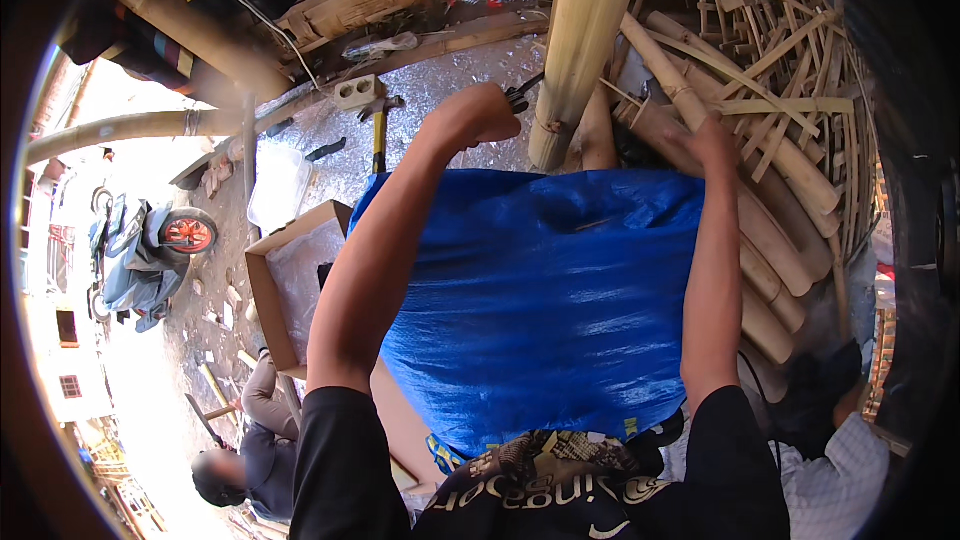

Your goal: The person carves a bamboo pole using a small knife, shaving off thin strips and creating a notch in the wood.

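My left hand is closed round a slim dark tool, whose tip points toward an upright bamboo post; most of the tool is hidden by the fingers. My right hand reaches out to the right, over cut bamboo poles. It is blurred, and I cannot tell whether its fingers grip a pole or only rest there. A blue plastic sheet spreads over my lap between both forearms. Close to my left forearm lies a hammer with a yellow handle.
A pale socket block sits beside the hammer. To the left are a white plastic tub, a cardboard box and a parked motorbike. One person sits at lower left, another at lower right. Bamboo strips pile up at far right.
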`<state>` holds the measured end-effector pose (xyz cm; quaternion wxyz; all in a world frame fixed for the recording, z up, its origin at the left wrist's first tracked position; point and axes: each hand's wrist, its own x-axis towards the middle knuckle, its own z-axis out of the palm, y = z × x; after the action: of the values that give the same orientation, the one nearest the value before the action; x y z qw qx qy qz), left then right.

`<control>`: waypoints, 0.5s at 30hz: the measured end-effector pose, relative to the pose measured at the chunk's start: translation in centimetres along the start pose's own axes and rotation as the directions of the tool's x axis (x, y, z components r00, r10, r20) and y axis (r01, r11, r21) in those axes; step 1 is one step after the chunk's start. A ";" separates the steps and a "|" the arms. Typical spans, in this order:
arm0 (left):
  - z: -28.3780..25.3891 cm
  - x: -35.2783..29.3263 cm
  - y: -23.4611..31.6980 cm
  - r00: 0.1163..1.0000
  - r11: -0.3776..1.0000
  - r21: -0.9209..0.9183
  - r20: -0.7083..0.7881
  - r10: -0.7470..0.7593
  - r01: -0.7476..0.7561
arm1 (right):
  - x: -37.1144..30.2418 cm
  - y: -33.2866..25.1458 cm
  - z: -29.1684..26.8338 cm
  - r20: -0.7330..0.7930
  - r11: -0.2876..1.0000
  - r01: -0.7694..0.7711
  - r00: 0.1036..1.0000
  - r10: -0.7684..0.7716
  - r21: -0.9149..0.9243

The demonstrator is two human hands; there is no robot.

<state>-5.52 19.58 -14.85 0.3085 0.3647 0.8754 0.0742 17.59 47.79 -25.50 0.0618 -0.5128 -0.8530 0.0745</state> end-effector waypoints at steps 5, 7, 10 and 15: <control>-1.8 0.3 -1.8 0.972 0.969 -0.142 0.095 0.216 -0.202 | 1.1 -0.2 -0.3 0.119 0.969 -0.075 0.992 0.047 0.234; -2.0 -0.7 -2.2 0.985 0.983 -0.071 -0.006 0.171 -0.171 | 0.0 -0.2 -1.6 0.449 0.688 -0.359 0.892 0.053 0.631; -2.1 -1.0 -2.4 0.994 0.994 -0.046 -0.048 0.094 -0.096 | -3.6 1.1 -2.8 0.539 0.092 -0.532 0.838 -0.089 0.842; -1.7 -1.0 -5.2 0.995 0.985 -0.173 -0.103 -0.010 -0.008 | -6.8 -0.4 -4.5 0.466 -0.145 -0.502 0.856 -0.221 0.853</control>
<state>-9.02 15.26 -14.86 0.2933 0.3317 0.8807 0.1684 21.25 41.94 -21.17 0.2061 -0.3459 -0.4184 0.8142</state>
